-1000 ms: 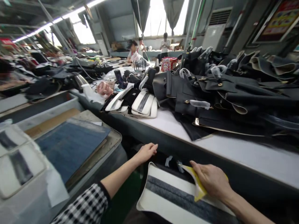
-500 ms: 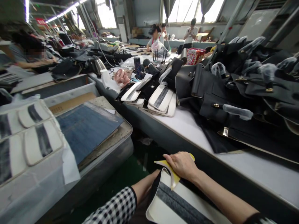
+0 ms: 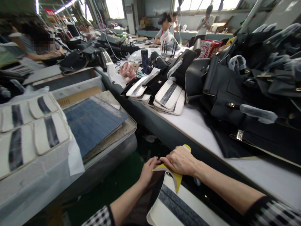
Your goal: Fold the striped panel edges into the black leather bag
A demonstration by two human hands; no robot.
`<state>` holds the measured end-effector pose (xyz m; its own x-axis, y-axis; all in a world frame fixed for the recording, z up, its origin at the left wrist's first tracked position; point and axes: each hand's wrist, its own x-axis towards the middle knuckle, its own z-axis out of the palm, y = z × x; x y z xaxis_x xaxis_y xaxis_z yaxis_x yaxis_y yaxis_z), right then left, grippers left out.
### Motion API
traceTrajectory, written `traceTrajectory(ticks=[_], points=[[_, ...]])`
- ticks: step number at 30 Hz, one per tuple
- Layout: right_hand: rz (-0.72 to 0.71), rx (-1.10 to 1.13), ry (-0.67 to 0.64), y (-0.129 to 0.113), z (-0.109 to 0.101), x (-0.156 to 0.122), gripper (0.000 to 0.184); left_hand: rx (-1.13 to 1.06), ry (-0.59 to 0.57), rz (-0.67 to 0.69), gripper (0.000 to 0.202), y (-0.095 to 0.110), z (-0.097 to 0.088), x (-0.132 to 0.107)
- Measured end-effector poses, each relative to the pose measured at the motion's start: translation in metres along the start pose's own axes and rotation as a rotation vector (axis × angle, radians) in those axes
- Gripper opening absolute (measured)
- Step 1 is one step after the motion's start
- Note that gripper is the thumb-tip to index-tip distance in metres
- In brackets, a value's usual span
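My right hand (image 3: 180,160) is closed around a bent yellow piece with a pale edge (image 3: 177,180). One rounded yellow end sticks out beyond the knuckles, and a pointed part hangs over a cream panel with a dark stripe (image 3: 178,204). That panel lies at the bottom of the view, its near end folded over. Just left of the yellow piece's tip is my left hand (image 3: 148,169), its fingers loosely bent and not wrapped round anything visible. The fingertips come close to my right thumb; whether they touch the yellow piece is hard to see.
Striped cream panels (image 3: 51,133) lie on a plastic-covered bin at left, near a blue board (image 3: 94,122). More striped panels (image 3: 168,95) are stacked on the white table (image 3: 207,135) beside piled black bags (image 3: 256,106). A pink fan (image 3: 127,70) stands farther back. Several people work beyond.
My left hand has come out from behind the cream panel and moved up beside the yellow piece. My right hand keeps its hold, shifted slightly up and left. The camera view has turned a little left.
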<state>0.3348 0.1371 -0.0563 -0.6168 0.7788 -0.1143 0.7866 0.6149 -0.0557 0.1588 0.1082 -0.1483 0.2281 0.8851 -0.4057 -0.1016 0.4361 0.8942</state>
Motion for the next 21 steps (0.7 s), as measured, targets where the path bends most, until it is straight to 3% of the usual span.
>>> traceTrajectory(ticks=[2, 4, 7, 10, 21], points=[[-0.032, 0.002, -0.002, 0.001, -0.001, 0.0, 0.066, 0.007, -0.025, 0.068, 0.056, 0.022, -0.01, -0.023], [-0.056, 0.002, -0.003, 0.002, -0.003, 0.001, 0.067, 0.206, -0.181, 0.183, 0.047, 0.044, -0.012, -0.047], [-0.075, -0.001, -0.003, 0.001, -0.005, 0.0, 0.067, 0.504, -0.245, 0.265, 0.034, 0.065, -0.006, -0.067], [-0.07, -0.005, 0.007, -0.002, -0.006, -0.001, 0.067, 0.611, -0.214, 0.285, 0.024, 0.069, -0.001, -0.07], [-0.066, 0.018, 0.018, -0.002, 0.002, -0.008, 0.065, 0.808, -0.236, 0.35, 0.024, 0.064, 0.0, -0.068]])
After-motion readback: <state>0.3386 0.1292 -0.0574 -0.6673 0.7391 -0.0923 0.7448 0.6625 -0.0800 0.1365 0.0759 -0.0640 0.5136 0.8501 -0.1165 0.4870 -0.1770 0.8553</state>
